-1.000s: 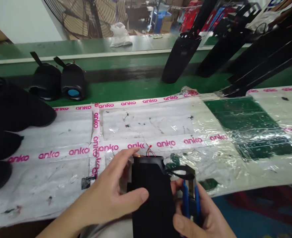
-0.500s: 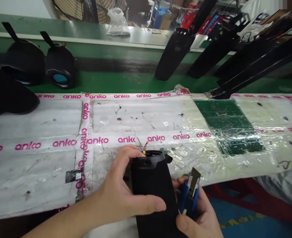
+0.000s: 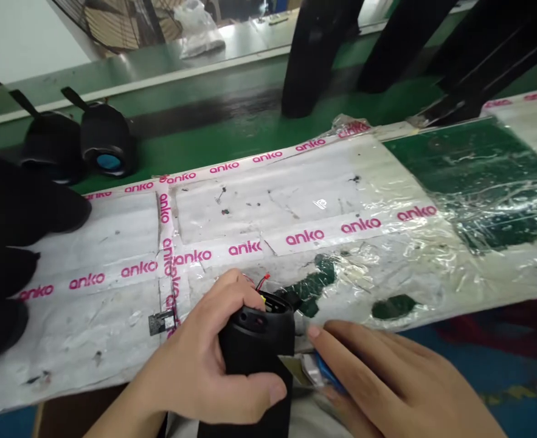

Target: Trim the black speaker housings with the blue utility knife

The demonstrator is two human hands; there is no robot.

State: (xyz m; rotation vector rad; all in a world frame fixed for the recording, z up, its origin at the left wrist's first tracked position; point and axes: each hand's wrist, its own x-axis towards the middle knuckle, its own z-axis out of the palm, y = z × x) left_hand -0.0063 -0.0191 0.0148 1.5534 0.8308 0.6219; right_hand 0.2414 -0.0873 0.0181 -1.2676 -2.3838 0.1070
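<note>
My left hand (image 3: 204, 359) is wrapped round a black cylindrical speaker body (image 3: 256, 365), its thumb lying across the front. The open upper end shows a dark plastic rim, and thin red wires (image 3: 263, 281) poke out beside my fingers. A blue utility knife (image 3: 328, 372) is gripped in my right hand (image 3: 391, 377), mostly hidden under the fingers. Its metal blade is at the right side of the speaker body, just under the plastic rim. Whether the edge touches the fabric, I cannot tell.
A plastic-covered bench (image 3: 245, 207) with pink-lettered tape lies in front. On the green conveyor (image 3: 195, 143) behind it stand two black speakers with straps, one a speaker with a blue end (image 3: 108, 143). Tall black cylinders (image 3: 311, 67) stand at the right. Dark rounded shapes (image 3: 35, 201) fill the left edge.
My right hand has turned over and brought the knife blade against or close to the speaker body's upper right side. The body has shifted slightly left, and the camera view has tilted.
</note>
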